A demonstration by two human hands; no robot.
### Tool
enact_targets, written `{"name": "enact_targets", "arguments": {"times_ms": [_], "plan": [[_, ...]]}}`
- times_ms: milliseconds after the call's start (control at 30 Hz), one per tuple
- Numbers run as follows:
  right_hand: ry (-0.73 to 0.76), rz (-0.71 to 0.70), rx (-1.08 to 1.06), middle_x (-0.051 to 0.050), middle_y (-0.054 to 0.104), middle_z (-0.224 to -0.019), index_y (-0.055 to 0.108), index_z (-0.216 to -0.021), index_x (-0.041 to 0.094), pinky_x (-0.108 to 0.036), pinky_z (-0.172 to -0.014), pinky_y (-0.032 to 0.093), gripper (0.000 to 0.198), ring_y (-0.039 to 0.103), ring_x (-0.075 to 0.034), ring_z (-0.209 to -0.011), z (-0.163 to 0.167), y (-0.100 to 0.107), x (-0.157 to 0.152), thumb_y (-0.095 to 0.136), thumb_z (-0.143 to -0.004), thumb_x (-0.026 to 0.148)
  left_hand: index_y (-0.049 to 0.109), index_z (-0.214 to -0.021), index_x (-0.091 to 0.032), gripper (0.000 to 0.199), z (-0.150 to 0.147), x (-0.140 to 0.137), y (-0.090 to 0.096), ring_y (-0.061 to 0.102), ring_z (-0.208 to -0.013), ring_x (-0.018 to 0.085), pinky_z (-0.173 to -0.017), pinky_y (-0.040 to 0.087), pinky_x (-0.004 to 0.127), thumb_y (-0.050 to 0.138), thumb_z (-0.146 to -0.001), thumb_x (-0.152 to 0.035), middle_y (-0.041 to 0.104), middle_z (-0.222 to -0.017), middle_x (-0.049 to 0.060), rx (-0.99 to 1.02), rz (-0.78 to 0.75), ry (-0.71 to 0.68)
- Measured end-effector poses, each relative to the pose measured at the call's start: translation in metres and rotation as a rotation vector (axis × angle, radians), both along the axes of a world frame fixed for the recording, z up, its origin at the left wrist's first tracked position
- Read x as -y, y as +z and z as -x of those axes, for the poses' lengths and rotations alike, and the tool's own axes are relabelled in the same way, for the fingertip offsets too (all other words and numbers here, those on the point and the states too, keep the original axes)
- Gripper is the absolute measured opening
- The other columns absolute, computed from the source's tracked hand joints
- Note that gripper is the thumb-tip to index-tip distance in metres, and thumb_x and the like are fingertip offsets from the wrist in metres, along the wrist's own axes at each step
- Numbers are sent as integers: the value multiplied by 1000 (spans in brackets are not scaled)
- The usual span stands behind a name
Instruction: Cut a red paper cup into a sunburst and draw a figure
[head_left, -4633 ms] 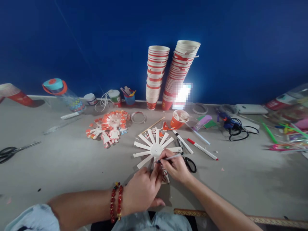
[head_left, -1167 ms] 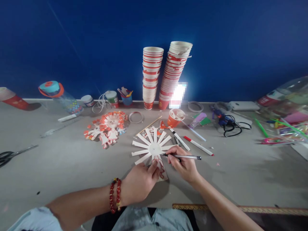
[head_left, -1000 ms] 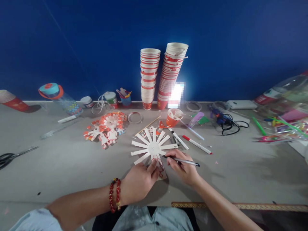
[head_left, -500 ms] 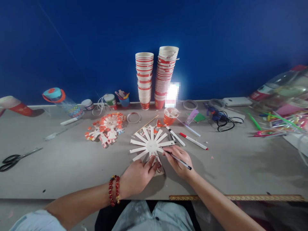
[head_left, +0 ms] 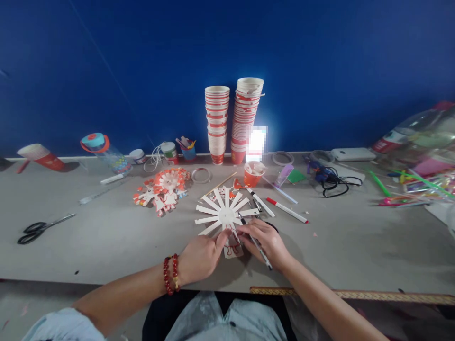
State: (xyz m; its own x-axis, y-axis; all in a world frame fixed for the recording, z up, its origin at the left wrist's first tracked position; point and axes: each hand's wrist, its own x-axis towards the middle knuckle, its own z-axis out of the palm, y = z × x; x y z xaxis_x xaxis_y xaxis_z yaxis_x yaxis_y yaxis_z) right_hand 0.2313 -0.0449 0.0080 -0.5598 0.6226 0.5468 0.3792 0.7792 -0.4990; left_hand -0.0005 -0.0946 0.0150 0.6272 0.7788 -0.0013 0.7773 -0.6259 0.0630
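Note:
A white paper cup cut into spread strips (head_left: 226,216) lies before me like a sunburst. Its lower panel (head_left: 233,247) carries a figure drawn in red outline. My left hand (head_left: 201,258) grips that panel's left side, thumb on top, its other fingers partly hidden. On the other side, my right hand (head_left: 265,240) is closed around a black-and-clear pen (head_left: 256,244), which slants across the fingers. Its fingertips also touch the panel's upper right edge. Just beyond the strips are a black-capped white marker (head_left: 262,202) and a red marker (head_left: 287,210).
Two tall stacks of paper cups (head_left: 217,125) stand by the blue wall, near a cup of scraps (head_left: 254,174). Finished-looking paper figures (head_left: 165,189) lie left, with scissors (head_left: 44,228) farther out. Black cables (head_left: 332,182) and a pile of coloured sticks (head_left: 419,187) are right.
My left hand has gone from lying over the drawn panel to gripping its left side, uncovering the drawing. The pen has tipped steeper in my right hand. The view has shifted slightly left.

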Motion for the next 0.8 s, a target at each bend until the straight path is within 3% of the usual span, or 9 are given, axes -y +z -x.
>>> {"name": "enact_targets", "arguments": {"times_ms": [100, 167, 233, 433, 533, 667, 800], "plan": [[83, -81, 137, -8, 69, -85, 61, -116, 19, -36, -80, 50, 27, 61, -22, -83, -1, 5, 6, 59, -90, 25, 27, -146, -9, 58, -2, 1, 5, 67, -69, 19, -61, 52, 30, 41, -90, -14, 66, -118, 20, -39, 41, -38], [96, -107, 220, -9, 68, -86, 60, -118, 18, -37, -80, 50, 29, 60, -23, -85, -2, 6, 9, 58, -90, 24, 31, -146, -12, 59, -5, 3, 9, 67, -68, 18, -59, 52, 31, 43, -88, -14, 49, -141, 22, -100, 35, -63], [86, -106, 286, -9, 67, -87, 60, -118, 17, -37, -80, 50, 30, 60, -23, -85, -2, 3, 13, 55, -89, 21, 33, -146, -13, 60, -7, 4, 12, 66, -65, 17, -56, 52, 32, 44, -87, -15, 39, -150, 21, -173, 14, -77], [69, -188, 396, -6, 63, -77, 65, -94, 18, -32, -70, 50, 14, 58, -20, -74, -1, -5, 15, 52, -93, 20, 38, -145, -12, 54, -10, 8, 8, 64, -66, 19, -55, 50, 35, 39, -91, -17, 36, -152, 19, -236, -67, -85], [58, -298, 436, -5, 64, -73, 64, -81, 20, -30, -62, 48, 19, 58, -20, -69, 1, -3, 15, 50, -94, 21, 40, -143, -11, 53, -10, 8, 7, 63, -68, 19, -57, 51, 35, 40, -91, -18, 37, -151, 20, -214, -66, -99], [34, -394, 447, -4, 65, -72, 64, -78, 21, -30, -60, 49, 24, 60, -20, -67, 4, 2, 15, 47, -96, 18, 47, -138, -10, 48, -9, 8, 12, 64, -69, 20, -57, 52, 37, 42, -90, -19, 39, -150, 20, -177, -68, -92], [-7, -371, 417, -3, 63, -66, 63, -79, 22, -28, -54, 49, 27, 59, -18, -62, 3, 2, 15, 44, -97, 19, 50, -133, -12, 42, -7, 10, 16, 66, -74, 19, -64, 55, 37, 44, -94, -26, 41, -150, 16, -74, -44, -94]]}}
